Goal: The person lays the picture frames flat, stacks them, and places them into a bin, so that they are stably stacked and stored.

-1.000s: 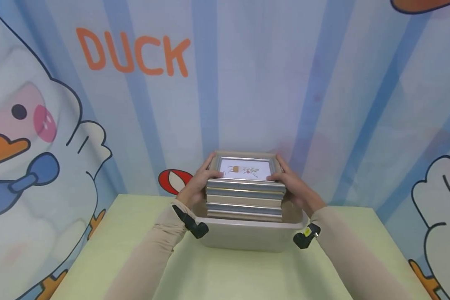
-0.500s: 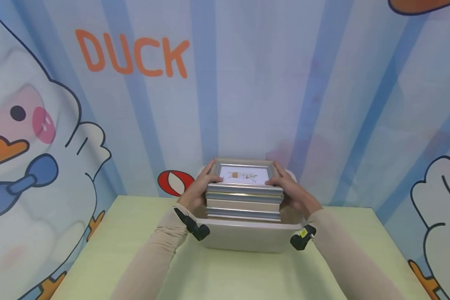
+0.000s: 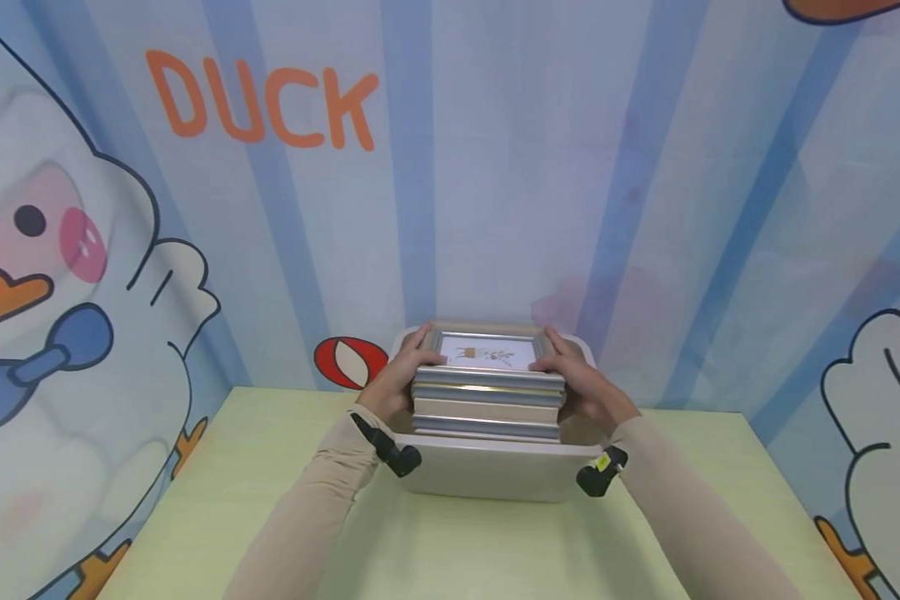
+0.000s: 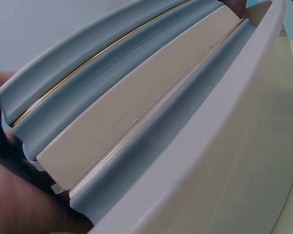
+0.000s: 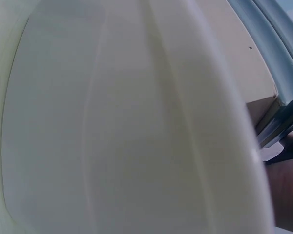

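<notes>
A stack of several picture frames (image 3: 487, 402), silver-blue and beige, sits partly inside a cream plastic bin (image 3: 495, 475). The top frame (image 3: 487, 353) shows a small plant drawing on white. My left hand (image 3: 394, 380) grips the stack's left side, thumb over the top frame's edge. From the right, my right hand (image 3: 589, 387) holds it the same way. Layered frame edges (image 4: 136, 109) rise above the bin's rim (image 4: 219, 117) in the left wrist view. In the right wrist view the bin's wall (image 5: 136, 126) hides most of the stack and hand.
The bin stands on a pale yellow-green table (image 3: 270, 467), near its back edge. Behind it hangs a striped blue cloth (image 3: 495, 167) printed with ducks and lettering. Black wrist cameras (image 3: 396, 457) sit over both sleeves, close to the bin's front rim.
Both hands have lowered the stack of picture frames deeper into the bin, and the bin's back rim now shows behind it. The bin has stayed in place.
</notes>
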{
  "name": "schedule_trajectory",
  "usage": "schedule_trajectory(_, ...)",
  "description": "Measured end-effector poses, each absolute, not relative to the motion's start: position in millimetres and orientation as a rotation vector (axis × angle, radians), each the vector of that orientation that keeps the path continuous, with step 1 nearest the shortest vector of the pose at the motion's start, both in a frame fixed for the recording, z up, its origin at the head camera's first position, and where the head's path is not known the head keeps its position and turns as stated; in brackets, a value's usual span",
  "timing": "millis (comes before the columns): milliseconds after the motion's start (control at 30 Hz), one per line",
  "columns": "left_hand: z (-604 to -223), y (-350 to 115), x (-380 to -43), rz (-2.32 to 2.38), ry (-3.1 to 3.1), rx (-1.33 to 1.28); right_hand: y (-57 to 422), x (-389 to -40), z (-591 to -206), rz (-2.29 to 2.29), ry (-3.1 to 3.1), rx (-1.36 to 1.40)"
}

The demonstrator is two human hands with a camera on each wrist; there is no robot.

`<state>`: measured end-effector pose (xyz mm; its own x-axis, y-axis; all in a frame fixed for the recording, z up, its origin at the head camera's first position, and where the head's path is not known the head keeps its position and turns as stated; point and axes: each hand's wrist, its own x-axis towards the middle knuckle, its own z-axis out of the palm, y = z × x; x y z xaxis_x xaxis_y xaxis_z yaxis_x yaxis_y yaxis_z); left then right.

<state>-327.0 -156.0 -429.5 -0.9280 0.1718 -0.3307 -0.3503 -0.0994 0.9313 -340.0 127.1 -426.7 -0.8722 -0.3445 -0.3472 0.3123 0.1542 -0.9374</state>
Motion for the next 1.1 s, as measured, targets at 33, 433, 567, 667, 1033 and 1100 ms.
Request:
schedule_trajectory(33,-429.9,-156.0,-326.8,2.087,1.833,-0.193,127.2,-340.2,-427.5,-1.765,1.95,-0.031)
schedule_trajectory(433,-435.6,-150.8,-327.7,2.077,1.819,-0.191,133.2,-349.7,-441.7,-1.754,1.926,0.038)
schedule_trajectory(567,-438.8,-149.8,-327.4,2.081,1.817,-0.205,133.2,-345.4,-440.5,-1.74,1.934,0.016)
schedule_trajectory(667,-441.3,-150.4,-327.9,2.088,1.82,-0.217,132.8,-344.3,-441.5,-1.727,1.945,-0.004)
schedule_trajectory(1033,-445.4,-150.5,-331.4,2.108,1.8,-0.221,130.0,-345.2,-443.7,-1.752,1.929,0.043)
schedule_trajectory(1100,-446.0,-150.6,-331.9,2.106,1.8,-0.222,129.7,-344.9,-443.8,-1.753,1.933,0.051)
